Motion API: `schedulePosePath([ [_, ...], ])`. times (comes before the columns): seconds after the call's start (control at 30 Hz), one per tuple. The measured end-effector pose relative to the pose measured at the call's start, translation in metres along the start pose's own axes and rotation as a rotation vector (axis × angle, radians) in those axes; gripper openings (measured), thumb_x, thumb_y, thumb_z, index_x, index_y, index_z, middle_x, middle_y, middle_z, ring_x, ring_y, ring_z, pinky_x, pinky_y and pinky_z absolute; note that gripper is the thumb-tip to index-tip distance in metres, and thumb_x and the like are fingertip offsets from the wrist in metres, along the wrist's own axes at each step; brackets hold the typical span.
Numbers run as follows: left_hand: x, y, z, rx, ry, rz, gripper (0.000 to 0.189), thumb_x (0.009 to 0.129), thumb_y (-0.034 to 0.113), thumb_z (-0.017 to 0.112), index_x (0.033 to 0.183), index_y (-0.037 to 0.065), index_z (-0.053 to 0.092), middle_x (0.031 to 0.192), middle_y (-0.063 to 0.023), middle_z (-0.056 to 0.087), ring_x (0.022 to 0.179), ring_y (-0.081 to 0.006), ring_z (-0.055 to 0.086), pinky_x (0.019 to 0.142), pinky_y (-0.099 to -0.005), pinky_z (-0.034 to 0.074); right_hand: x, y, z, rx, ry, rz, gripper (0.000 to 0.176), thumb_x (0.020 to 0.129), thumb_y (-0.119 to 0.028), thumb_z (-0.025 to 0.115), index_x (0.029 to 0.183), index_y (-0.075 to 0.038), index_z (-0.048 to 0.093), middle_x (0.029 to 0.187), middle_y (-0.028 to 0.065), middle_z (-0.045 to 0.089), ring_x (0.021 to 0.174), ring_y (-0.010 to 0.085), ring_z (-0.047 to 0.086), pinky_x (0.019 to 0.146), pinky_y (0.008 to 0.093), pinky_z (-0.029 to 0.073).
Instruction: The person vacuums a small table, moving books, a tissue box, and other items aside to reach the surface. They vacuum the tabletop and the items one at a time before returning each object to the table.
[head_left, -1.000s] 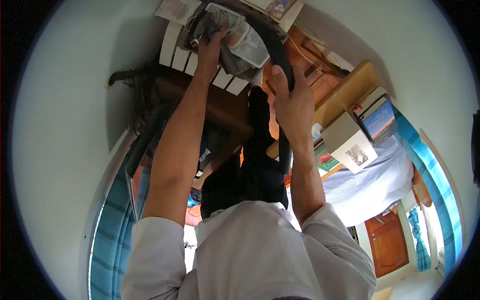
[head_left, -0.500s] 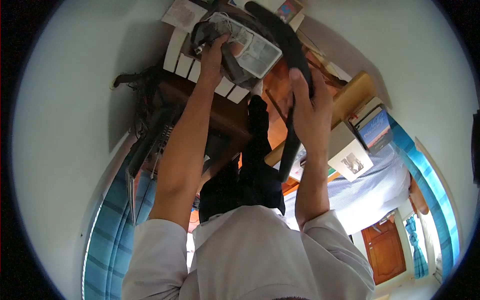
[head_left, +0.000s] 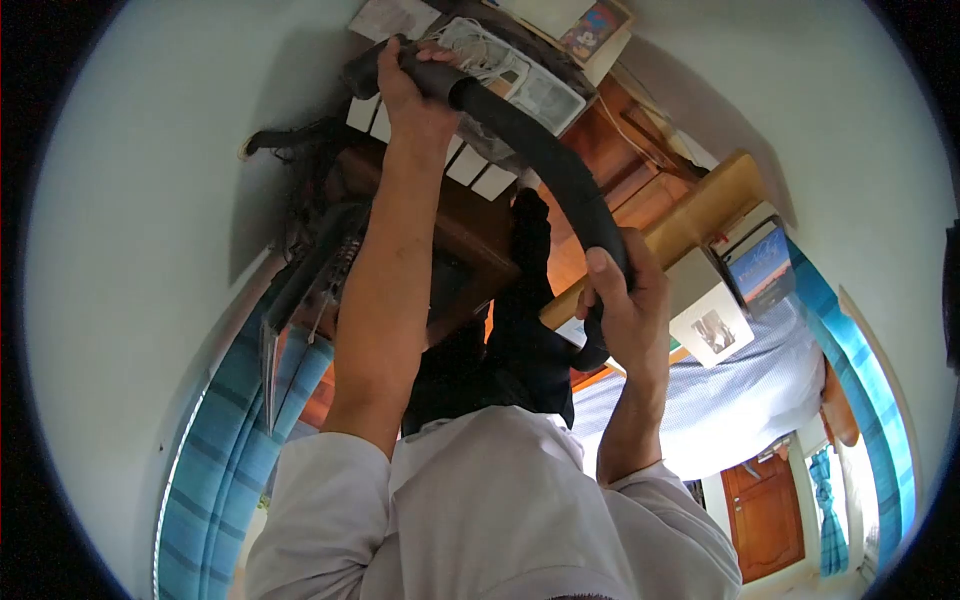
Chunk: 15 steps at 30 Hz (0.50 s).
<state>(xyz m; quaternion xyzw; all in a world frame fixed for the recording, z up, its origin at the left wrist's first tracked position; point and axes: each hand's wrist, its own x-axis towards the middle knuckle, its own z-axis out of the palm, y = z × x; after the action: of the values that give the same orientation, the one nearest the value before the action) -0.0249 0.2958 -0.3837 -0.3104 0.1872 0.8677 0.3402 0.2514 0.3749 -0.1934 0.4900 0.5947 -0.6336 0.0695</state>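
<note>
A long black belt-like strap [head_left: 545, 150] runs in a curve between my two hands. My left hand [head_left: 412, 100] is closed round its wider, dark grey end at the upper left, close over a shelf top. My right hand [head_left: 632, 305] grips the strap lower down, with the thumb lying along it and the fingers wrapped behind. Below that grip, the lower end curls back near my lap. Just beyond my left hand stands a pale plastic tray [head_left: 575, 104] holding white cables [head_left: 480, 48], partly covered by the hand and the strap.
A wooden board edge [head_left: 700, 205] lies at the right, with a book [head_left: 757, 265] and a card with a picture [head_left: 712, 335] beside it. White book-like blocks [head_left: 492, 182] line the shelf front. A patterned bed [head_left: 740, 400] and wooden door [head_left: 765, 515] are farther right.
My left hand has shifted to the strap's end at the upper left, stretching it into an arc. My right hand has come lower, and more of the tray shows cables.
</note>
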Motion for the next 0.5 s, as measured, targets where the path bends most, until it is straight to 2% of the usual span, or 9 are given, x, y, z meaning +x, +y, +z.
schedulePosePath([
  [0.03, 0.0, -0.002, 0.0, 0.052, 0.01, 0.06, 0.031, 0.106, 0.033, 0.054, 0.09, 0.007, 0.047, 0.073, -0.0041, 0.051, 0.067, -0.0161, 0.053, 0.066, -0.0303, 0.054, 0.0, -0.001, 0.0, 0.0, -0.007, 0.012, 0.055, 0.103, -0.051, 0.062, 0.122, 0.001, 0.064, 0.067, 0.0081, 0.063, 0.057, 0.0123, 0.065, 0.055, 0.0265, 0.048],
  [0.27, -0.01, -0.018, -0.006, 0.068, 0.077, 0.113, 0.028, 0.104, 0.03, 0.055, 0.092, 0.005, 0.051, 0.075, -0.0036, 0.054, 0.066, -0.0144, 0.056, 0.064, -0.0304, 0.056, 0.0, 0.009, 0.013, -0.045, 0.001, -0.005, 0.045, 0.103, -0.045, 0.064, 0.113, -0.001, 0.063, 0.069, 0.0102, 0.065, 0.058, 0.0153, 0.065, 0.055, 0.0301, 0.048],
  [0.33, -0.012, -0.024, -0.011, 0.012, -0.04, -0.034, 0.026, 0.102, 0.03, 0.057, 0.096, 0.005, 0.053, 0.078, -0.0043, 0.055, 0.067, -0.0148, 0.057, 0.066, -0.0291, 0.056, 0.004, 0.013, 0.019, -0.078, 0.009, -0.009, 0.045, 0.102, -0.044, 0.064, 0.114, 0.0, 0.062, 0.073, 0.0113, 0.066, 0.061, 0.0165, 0.066, 0.055, 0.032, 0.049],
  [0.37, -0.014, -0.031, -0.014, 0.012, -0.035, -0.033, 0.026, 0.102, 0.03, 0.057, 0.096, 0.005, 0.053, 0.078, -0.0043, 0.055, 0.067, -0.0148, 0.057, 0.066, -0.0291, 0.056, 0.011, 0.018, 0.025, -0.078, 0.006, -0.005, 0.045, 0.102, -0.044, 0.064, 0.114, 0.0, 0.062, 0.073, 0.0113, 0.066, 0.061, 0.0165, 0.066, 0.055, 0.032, 0.049],
  [0.43, -0.02, -0.049, -0.018, 0.036, -0.152, -0.228, 0.026, 0.1, 0.033, 0.063, 0.101, 0.008, 0.056, 0.085, -0.0066, 0.061, 0.076, -0.0178, 0.062, 0.075, -0.0337, 0.057, 0.027, 0.03, 0.036, -0.166, 0.038, -0.156, 0.047, 0.102, -0.044, 0.064, 0.117, 0.0, 0.06, 0.079, 0.0124, 0.066, 0.065, 0.0165, 0.066, 0.057, 0.0318, 0.05],
  [0.47, -0.024, -0.054, -0.015, 0.036, -0.155, -0.226, 0.026, 0.1, 0.033, 0.063, 0.101, 0.008, 0.056, 0.085, -0.0066, 0.061, 0.076, -0.0178, 0.062, 0.075, -0.0337, 0.057, 0.028, 0.028, 0.034, -0.166, 0.037, -0.161, 0.047, 0.102, -0.044, 0.064, 0.117, 0.0, 0.06, 0.079, 0.0124, 0.066, 0.065, 0.0165, 0.066, 0.057, 0.0318, 0.05],
  [0.5, -0.027, -0.058, -0.012, 0.226, -0.128, -0.158, 0.028, 0.099, 0.034, 0.064, 0.103, 0.008, 0.057, 0.09, -0.0093, 0.064, 0.082, -0.0205, 0.065, 0.08, -0.036, 0.058, 0.03, 0.025, 0.031, -0.095, -0.006, -0.099, 0.047, 0.103, -0.044, 0.064, 0.119, 0.0, 0.059, 0.081, 0.0122, 0.066, 0.067, 0.016, 0.066, 0.059, 0.0314, 0.05],
])
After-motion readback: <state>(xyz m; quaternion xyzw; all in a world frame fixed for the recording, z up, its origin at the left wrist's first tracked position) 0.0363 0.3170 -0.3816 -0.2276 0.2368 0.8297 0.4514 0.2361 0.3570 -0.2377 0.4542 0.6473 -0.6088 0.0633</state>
